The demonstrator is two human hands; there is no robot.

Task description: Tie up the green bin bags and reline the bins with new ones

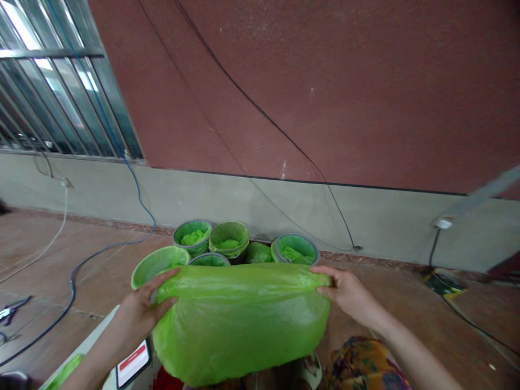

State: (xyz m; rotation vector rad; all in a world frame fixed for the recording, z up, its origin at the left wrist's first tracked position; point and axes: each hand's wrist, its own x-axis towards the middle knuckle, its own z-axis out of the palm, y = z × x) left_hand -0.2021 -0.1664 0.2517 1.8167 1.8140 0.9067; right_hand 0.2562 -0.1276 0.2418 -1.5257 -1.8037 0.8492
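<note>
Green bag (244, 325) hangs spread before the bins (229, 232) — left hand (151, 300) and right hand (344, 283) each pinched closed on 1 upper end. Advise level hands, even tension — film looks thin.

The brown tiled floor (400, 287) carries a close cluster of green-lined bins (227, 230) at its far side. Across its left part curves a blue cable (73, 281), with a white cable (54, 240) beyond and a tool (14, 310) nearer; at right sits a black-and-yellow thing (444, 283).
</note>
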